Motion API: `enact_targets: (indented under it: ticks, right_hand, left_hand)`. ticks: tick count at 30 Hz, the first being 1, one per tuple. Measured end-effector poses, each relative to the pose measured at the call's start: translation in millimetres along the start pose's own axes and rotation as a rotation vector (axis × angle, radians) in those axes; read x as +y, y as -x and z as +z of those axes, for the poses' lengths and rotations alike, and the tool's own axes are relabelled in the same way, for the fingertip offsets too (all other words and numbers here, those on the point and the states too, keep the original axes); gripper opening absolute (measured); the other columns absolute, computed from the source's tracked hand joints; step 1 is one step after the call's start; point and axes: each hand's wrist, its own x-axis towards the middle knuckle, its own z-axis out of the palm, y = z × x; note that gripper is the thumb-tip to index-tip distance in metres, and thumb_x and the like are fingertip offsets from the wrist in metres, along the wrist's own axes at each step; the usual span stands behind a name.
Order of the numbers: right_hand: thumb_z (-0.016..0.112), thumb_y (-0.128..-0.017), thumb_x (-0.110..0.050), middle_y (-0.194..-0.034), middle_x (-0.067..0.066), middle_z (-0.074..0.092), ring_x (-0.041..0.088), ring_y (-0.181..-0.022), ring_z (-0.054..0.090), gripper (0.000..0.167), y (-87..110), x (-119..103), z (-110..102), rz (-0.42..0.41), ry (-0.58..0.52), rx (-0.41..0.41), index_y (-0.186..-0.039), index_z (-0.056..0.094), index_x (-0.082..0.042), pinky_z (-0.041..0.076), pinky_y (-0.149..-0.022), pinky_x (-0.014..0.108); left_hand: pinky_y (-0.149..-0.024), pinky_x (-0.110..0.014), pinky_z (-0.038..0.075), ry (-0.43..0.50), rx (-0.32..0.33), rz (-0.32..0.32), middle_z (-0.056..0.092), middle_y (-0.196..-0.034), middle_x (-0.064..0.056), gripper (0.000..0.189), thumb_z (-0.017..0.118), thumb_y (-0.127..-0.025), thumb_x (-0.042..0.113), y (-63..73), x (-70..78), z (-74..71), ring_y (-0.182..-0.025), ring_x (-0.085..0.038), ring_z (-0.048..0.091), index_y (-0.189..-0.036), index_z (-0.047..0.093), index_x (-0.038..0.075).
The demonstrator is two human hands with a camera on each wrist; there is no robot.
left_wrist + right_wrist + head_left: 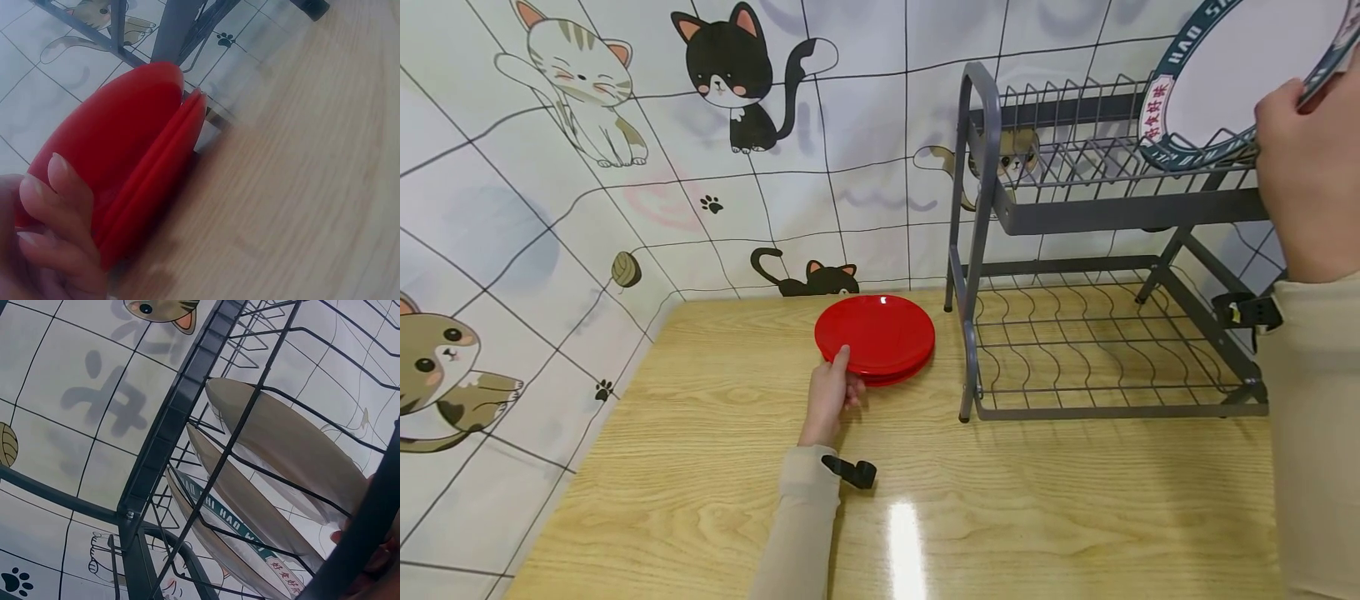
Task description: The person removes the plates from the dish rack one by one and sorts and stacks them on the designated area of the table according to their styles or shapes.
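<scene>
My left hand (829, 402) pinches the near-left edge of a red plate (880, 332), thumb on top. That plate is the top one of a small red stack on the table. The left wrist view shows the top plate (109, 128) tilted up from the red plates (165, 165) beneath it. At the upper right, my right hand (1311, 162) grips the edge of a white plate (1247, 75) with a dark green lettered rim, standing in the upper tier of a grey dish rack (1120, 218). Several plates (244, 494) lean in that tier in the right wrist view.
The rack's lower wire shelf (1105, 412) sits close to the table, right of the red plates. Behind stands a tiled wall (872, 117) with cartoon cats. A wooden table (700, 500) lies in front; the side wall (482, 208) borders it at left.
</scene>
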Motion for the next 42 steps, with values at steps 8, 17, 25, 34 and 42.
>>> enact_targets:
  ticks: [8,17,25,34,42]
  right_hand:
    - [0.024,-0.094,-0.038,-0.135,0.003,0.036,0.009,-0.107,0.044,0.045,-1.2,3.3,2.6,-0.007,0.026,0.02,-0.138,0.022,-0.031,0.03,-0.096,0.017]
    - [0.029,-0.093,-0.039,-0.113,-0.014,0.043,-0.011,-0.078,0.031,0.041,-2.6,4.9,3.6,0.014,-0.003,0.03,-0.132,0.035,-0.03,0.034,-0.09,0.014]
    - [0.032,-0.091,-0.042,-0.1,-0.021,0.044,-0.013,-0.07,0.03,0.04,-3.6,7.2,3.9,0.048,-0.057,0.009,-0.127,0.043,-0.028,0.034,-0.087,0.011]
    - [0.023,-0.094,-0.038,-0.128,0.0,0.042,0.002,-0.101,0.043,0.043,2.1,5.0,4.0,-0.014,0.034,0.059,-0.136,0.026,-0.031,0.033,-0.094,0.016]
    - [0.02,-0.094,-0.039,-0.123,-0.007,0.041,0.0,-0.101,0.044,0.044,4.8,-0.5,-0.2,-0.017,0.007,0.039,-0.137,0.025,-0.029,0.029,-0.095,0.014]
  left_hand:
    - [-0.035,-0.021,0.031,-0.071,-0.002,-0.032,0.057,-0.051,-0.006,0.057,0.051,-0.082,0.057,-1.2,-0.9,-3.8,-0.036,-0.013,0.044,-0.068,0.058,0.002]
    - [-0.038,-0.023,0.043,-0.233,0.069,-0.013,0.057,-0.05,-0.008,0.06,0.057,-0.076,0.059,-3.2,-6.1,-12.4,-0.037,-0.015,0.052,-0.064,0.06,0.0]
    - [-0.037,-0.022,0.038,-0.259,0.027,-0.071,0.054,-0.051,-0.005,0.045,0.048,-0.089,0.042,-3.3,-6.5,-18.8,-0.039,-0.015,0.053,-0.07,0.058,0.002]
    - [-0.038,-0.024,0.043,-0.435,0.048,-0.016,0.052,-0.05,-0.005,0.046,0.048,-0.088,0.045,-0.8,-7.1,-19.1,-0.039,-0.017,0.054,-0.066,0.054,0.005]
    - [-0.047,-0.03,0.041,-0.731,0.085,0.013,0.054,-0.053,-0.006,0.051,0.037,-0.089,0.054,3.7,0.3,-14.2,-0.039,-0.015,0.056,-0.067,0.051,0.01]
